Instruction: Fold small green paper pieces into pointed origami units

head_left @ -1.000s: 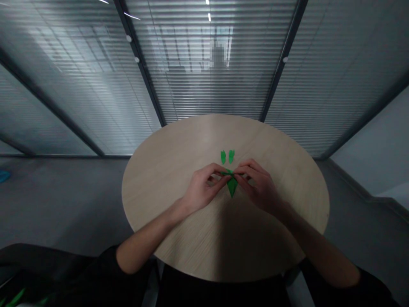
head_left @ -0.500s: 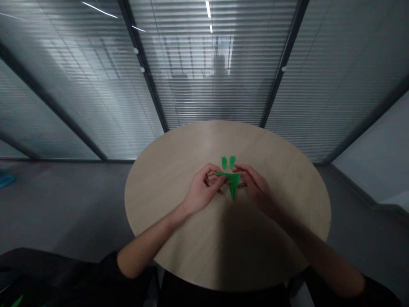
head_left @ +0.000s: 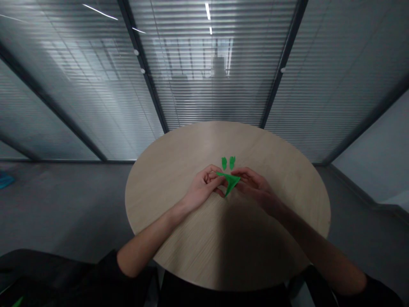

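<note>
A folded green paper triangle is pinched in the air above the round wooden table, with its point aimed down and to the left. My left hand grips its left corner between the fingertips. My right hand holds its upper right edge with the thumb and fingers. Just beyond my hands, two small green paper pieces lie side by side on the tabletop, apart from the triangle and untouched.
Behind the table stands a glass partition with slatted blinds and dark frames, and a blurred figure beyond it. Grey floor surrounds the table. A blue object sits at the left edge, and a dark item lies bottom left.
The green triangle has turned, its point swinging from straight down toward the lower left. My hands have rotated with it, and the right hand has dropped slightly.
</note>
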`<state>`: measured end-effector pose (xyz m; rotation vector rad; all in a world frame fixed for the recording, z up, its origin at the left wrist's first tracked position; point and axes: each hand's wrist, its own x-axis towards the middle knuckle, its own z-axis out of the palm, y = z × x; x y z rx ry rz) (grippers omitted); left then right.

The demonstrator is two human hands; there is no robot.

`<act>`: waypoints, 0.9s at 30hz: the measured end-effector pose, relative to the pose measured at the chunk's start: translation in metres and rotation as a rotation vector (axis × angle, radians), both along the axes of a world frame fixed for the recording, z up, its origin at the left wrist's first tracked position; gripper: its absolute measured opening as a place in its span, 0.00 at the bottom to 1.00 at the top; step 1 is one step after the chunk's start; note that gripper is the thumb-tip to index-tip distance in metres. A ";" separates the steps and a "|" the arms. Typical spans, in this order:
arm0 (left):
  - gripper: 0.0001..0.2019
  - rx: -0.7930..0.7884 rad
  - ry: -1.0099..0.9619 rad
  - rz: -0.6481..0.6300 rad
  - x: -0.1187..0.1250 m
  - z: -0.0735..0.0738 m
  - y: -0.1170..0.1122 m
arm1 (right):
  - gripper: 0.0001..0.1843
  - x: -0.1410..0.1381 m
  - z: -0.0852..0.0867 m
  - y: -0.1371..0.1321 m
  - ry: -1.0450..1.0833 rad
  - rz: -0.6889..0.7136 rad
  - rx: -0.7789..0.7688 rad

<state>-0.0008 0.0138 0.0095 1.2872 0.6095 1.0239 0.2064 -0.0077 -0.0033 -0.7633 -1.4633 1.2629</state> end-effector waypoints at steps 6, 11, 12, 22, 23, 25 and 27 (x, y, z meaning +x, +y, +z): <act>0.21 0.045 0.043 0.034 0.001 0.001 -0.002 | 0.10 -0.006 -0.003 -0.001 -0.038 -0.111 0.100; 0.20 0.127 0.059 0.099 0.001 0.001 -0.004 | 0.05 -0.011 -0.001 -0.005 -0.141 -0.303 0.252; 0.19 0.145 0.061 0.101 0.002 0.001 -0.004 | 0.04 -0.012 -0.001 -0.005 -0.163 -0.320 0.284; 0.10 0.354 0.244 0.175 0.000 0.004 -0.010 | 0.02 -0.012 -0.001 -0.005 -0.238 -0.422 0.398; 0.13 0.398 0.277 0.166 0.000 0.005 -0.011 | 0.02 -0.012 -0.001 -0.005 -0.237 -0.422 0.399; 0.22 0.473 0.335 0.166 0.000 0.005 -0.014 | 0.02 -0.012 -0.003 -0.005 -0.237 -0.415 0.398; 0.29 0.522 0.367 0.191 0.001 0.003 -0.015 | 0.02 -0.013 -0.003 -0.005 -0.239 -0.411 0.399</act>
